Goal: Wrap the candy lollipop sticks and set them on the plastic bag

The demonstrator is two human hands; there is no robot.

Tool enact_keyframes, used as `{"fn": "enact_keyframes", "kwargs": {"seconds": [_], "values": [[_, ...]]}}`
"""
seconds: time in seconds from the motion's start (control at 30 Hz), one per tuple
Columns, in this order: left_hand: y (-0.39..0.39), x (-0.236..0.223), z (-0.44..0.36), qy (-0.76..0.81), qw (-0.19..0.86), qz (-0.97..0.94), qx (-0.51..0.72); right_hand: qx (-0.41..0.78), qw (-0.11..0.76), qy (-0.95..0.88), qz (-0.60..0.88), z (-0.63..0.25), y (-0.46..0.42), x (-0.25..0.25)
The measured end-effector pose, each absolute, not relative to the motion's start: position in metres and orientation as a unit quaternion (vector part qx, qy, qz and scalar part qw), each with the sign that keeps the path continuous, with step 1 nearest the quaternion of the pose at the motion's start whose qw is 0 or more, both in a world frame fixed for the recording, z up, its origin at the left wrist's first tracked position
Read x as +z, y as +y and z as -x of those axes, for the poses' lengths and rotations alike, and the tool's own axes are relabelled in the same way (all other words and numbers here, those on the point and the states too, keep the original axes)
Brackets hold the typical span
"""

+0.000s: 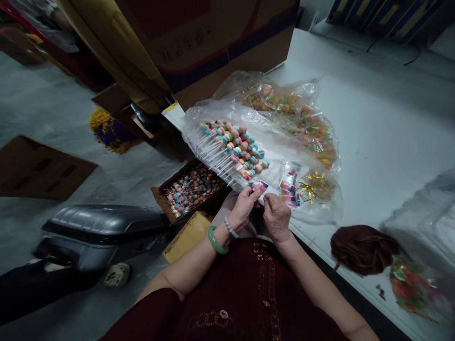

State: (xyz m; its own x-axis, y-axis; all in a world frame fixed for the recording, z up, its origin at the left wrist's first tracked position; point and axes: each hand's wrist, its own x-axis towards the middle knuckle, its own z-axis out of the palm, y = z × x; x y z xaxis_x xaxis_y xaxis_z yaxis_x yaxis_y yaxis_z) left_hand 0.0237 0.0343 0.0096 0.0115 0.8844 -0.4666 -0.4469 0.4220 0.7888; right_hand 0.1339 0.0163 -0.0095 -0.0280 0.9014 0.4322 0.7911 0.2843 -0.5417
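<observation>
Apparently the step in hand is steadying a small printed packet (262, 186), pink with blue and red patches, for close fingerwork, and the next move likely calls for a light two-handed pinch that won't crumple it. It is at the near edge of the desk (373, 118), pinched in the left hand (244, 208), while the right hand (277, 215), just beside, is curled closed, on what I cannot tell. Beyond lie candy skewers (241, 147), spare packets (289, 182) and gold ties (312, 187) on clear plastic (209, 110).

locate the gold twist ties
In the head view, the gold twist ties lie right of centre on clear plastic, just right of the printed packets, beyond the right hand.
</observation>
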Motion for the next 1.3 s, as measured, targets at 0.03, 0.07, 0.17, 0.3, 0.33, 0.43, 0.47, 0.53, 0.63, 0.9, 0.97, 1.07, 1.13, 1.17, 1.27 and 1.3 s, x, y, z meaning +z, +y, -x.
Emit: {"fn": "enact_keyframes", "kwargs": {"seconds": [0.03,0.07,0.17,0.3,0.33,0.43,0.47,0.53,0.63,0.9,0.97,1.07,1.13,1.17,1.27,1.3], "values": [[0.035,0.011,-0.023,0.483,0.692,-0.211,0.493,0.061,0.356,-0.721,0.592,-0.133,0.015,-0.009],[0.036,0.013,-0.022,0.466,0.703,-0.203,0.498,0.046,0.343,-0.730,0.590,-0.132,0.014,-0.008],[0.043,0.014,-0.023,0.461,0.695,-0.157,0.529,0.007,0.295,-0.755,0.585,-0.128,0.010,-0.006],[0.053,0.009,-0.026,0.476,0.667,-0.095,0.565,0.010,0.268,-0.776,0.570,-0.120,0.007,-0.006],[0.054,0.008,-0.025,0.475,0.661,-0.086,0.575,0.018,0.268,-0.778,0.568,-0.118,0.006,-0.008],[0.055,0.006,-0.022,0.449,0.672,-0.082,0.583,0.039,0.276,-0.776,0.565,-0.115,0.007,-0.013],[0.055,0.006,-0.020,0.432,0.690,-0.090,0.574,0.050,0.283,-0.771,0.568,-0.115,0.007,-0.015],[0.053,0.008,-0.018,0.398,0.730,-0.114,0.544,0.084,0.305,-0.749,0.582,-0.117,0.009,-0.017],[0.048,0.009,-0.018,0.383,0.763,-0.125,0.505,0.139,0.331,-0.710,0.606,-0.121,0.014,-0.017],[0.045,0.016,-0.013,0.414,0.792,-0.076,0.442,0.133,0.335,-0.710,0.605,-0.130,0.012,-0.012],[0.048,0.016,-0.015,0.452,0.761,-0.042,0.463,0.085,0.319,-0.732,0.595,-0.127,0.009,-0.013],[0.052,0.013,-0.024,0.488,0.699,-0.037,0.521,0.041,0.293,-0.756,0.584,-0.121,0.005,-0.015],[0.052,0.011,-0.029,0.470,0.688,-0.067,0.549,0.047,0.296,-0.754,0.585,-0.118,0.005,-0.016],[0.051,0.010,-0.031,0.451,0.697,-0.082,0.552,0.059,0.302,-0.750,0.586,-0.118,0.006,-0.017],[0.052,0.009,-0.028,0.424,0.733,-0.092,0.525,0.126,0.322,-0.734,0.585,-0.118,0.007,-0.016],[0.054,0.009,-0.025,0.432,0.733,-0.078,0.520,0.157,0.325,-0.728,0.583,-0.119,0.008,-0.016]]}}
